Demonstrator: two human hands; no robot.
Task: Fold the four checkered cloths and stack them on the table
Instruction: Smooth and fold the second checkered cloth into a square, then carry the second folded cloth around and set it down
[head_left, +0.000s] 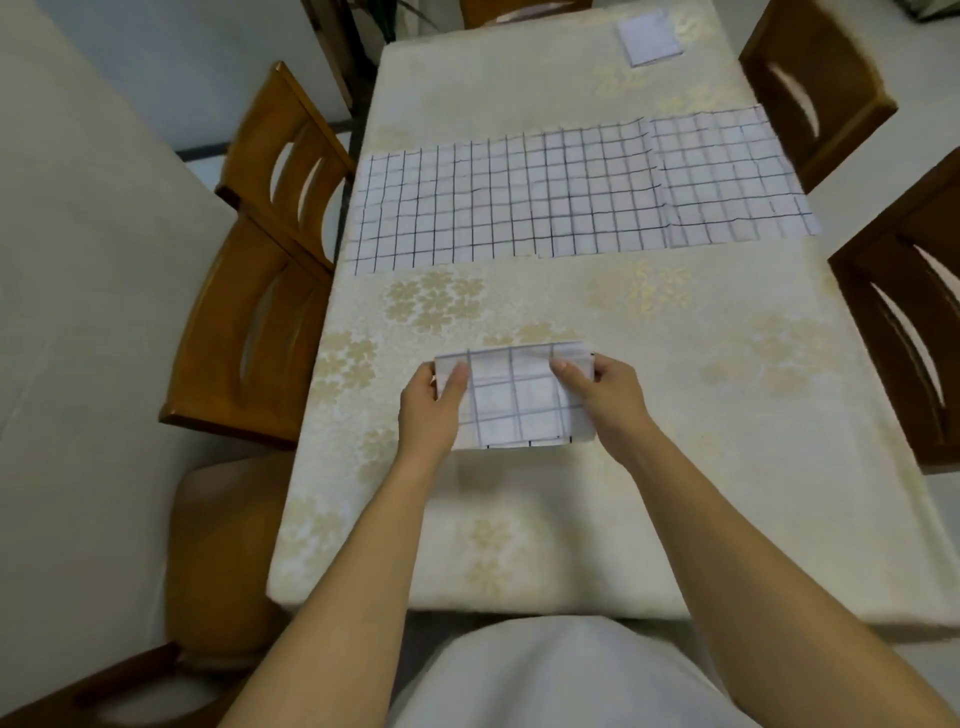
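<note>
A folded white checkered cloth (514, 400) lies near the front of the table (675, 467). My left hand (434, 410) pinches its left edge, thumb on top. My right hand (605, 397) pinches its right edge the same way. Farther back, flat checkered cloths lie side by side across the table: one at the left (441, 208), one in the middle (597, 192) overlapping it, and one at the right (732, 176). A small folded white cloth (649, 36) rests at the far right corner.
A cream floral tablecloth covers the table. Two wooden chairs (260, 291) stand along the left side, two more (904, 312) along the right, and one at the far end. A white wall lies to the left.
</note>
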